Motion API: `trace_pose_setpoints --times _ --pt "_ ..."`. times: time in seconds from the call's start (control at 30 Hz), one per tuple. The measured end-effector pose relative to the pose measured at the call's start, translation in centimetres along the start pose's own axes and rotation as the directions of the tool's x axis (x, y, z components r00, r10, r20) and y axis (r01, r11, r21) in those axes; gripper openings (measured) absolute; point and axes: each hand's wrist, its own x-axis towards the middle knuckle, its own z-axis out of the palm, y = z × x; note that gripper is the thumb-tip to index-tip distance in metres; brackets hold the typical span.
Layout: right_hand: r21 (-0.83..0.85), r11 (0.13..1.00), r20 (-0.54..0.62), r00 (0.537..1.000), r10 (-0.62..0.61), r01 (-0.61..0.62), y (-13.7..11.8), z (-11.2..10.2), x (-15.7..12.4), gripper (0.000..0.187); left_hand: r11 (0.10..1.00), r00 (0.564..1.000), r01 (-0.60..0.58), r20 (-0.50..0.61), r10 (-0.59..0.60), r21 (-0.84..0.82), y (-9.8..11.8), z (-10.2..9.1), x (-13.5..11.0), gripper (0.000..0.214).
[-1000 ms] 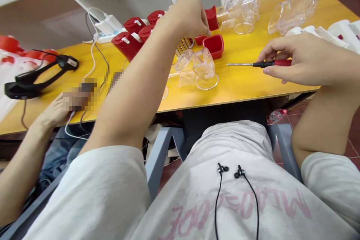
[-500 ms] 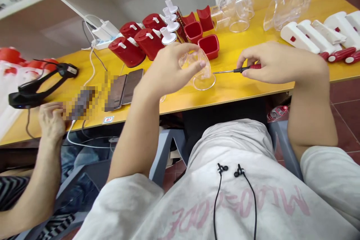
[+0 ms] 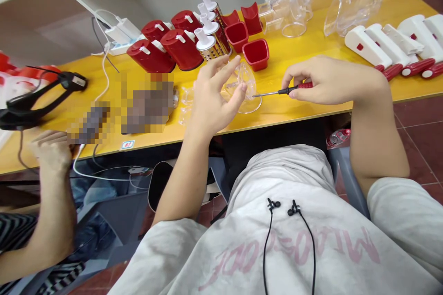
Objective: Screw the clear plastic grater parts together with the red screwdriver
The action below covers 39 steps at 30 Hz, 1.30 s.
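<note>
My left hand (image 3: 212,94) curls round a clear plastic housing (image 3: 246,87) that stands on the yellow table (image 3: 297,62), thumb and fingers on its side. My right hand (image 3: 328,80) pinches a small screwdriver (image 3: 282,91) with a red and black handle. Its thin metal shaft points left, with the tip at the clear housing. Just behind the housing sit red square cups (image 3: 255,53) and metal grater drums (image 3: 207,46) with white caps.
Red cylinders (image 3: 166,50), more clear housings (image 3: 290,9) and white handle bodies (image 3: 391,44) line the back of the table. A power strip with chargers (image 3: 117,37) and a black headset (image 3: 38,97) lie at left. Another person's hand (image 3: 51,150) rests at the table's left front edge.
My left hand came back from the red parts at the rear and closed on the clear housing. My right hand carried the screwdriver left, up to the housing.
</note>
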Motion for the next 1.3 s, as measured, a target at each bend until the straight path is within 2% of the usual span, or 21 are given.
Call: trace_pose_setpoints --times 0.27,0.43,0.63,0.77,0.87,1.0,1.1,1.17,1.3 --pt "0.028 1.0 0.004 1.0 -0.001 0.001 0.2 0.3 0.7 0.025 0.999 1.0 0.022 -0.005 -0.022 0.032 -0.5 0.4 -0.1 0.074" --pt "0.076 0.997 0.066 0.998 0.007 -0.012 0.3 0.4 1.1 0.011 0.998 0.999 0.046 -0.018 -0.045 0.037 -0.6 0.6 0.0 0.073" --pt "0.123 0.991 0.114 0.991 -0.064 0.05 1.2 0.8 1.8 0.028 0.998 0.999 0.033 -0.036 -0.031 0.046 -0.5 0.6 -0.1 0.071" --pt "0.072 0.993 0.103 0.99 -0.096 0.089 1.3 0.8 1.7 0.021 0.996 1.0 0.008 -0.024 -0.005 0.09 -0.7 0.5 -0.1 0.073" --pt "0.038 0.994 0.037 0.994 -0.104 0.103 1.1 0.8 1.6 0.013 0.996 1.0 0.008 -0.015 -0.007 0.093 -0.9 0.4 -0.1 0.074" --pt "-0.035 0.989 -0.014 0.99 -0.144 0.143 0.6 1.0 1.4 0.033 0.999 1.0 -0.003 -0.019 0.004 0.045 -1.7 0.8 -0.2 0.076" --pt "-0.072 0.987 -0.036 0.989 -0.145 0.142 0.4 1.1 1.6 0.032 0.999 0.998 -0.041 -0.043 0.042 0.03 -2.6 1.2 -0.2 0.076" --pt "-0.054 0.994 0.0 0.995 -0.097 0.097 0.4 1.3 1.9 0.023 0.998 0.997 -0.055 -0.054 0.057 0.035 -3.0 1.4 -0.1 0.076" --pt "-0.012 1.0 0.103 0.995 -0.002 0.003 0.4 1.6 2.6 0.049 0.998 0.996 -0.058 -0.06 0.06 0.038 -3.1 1.5 -0.1 0.075"
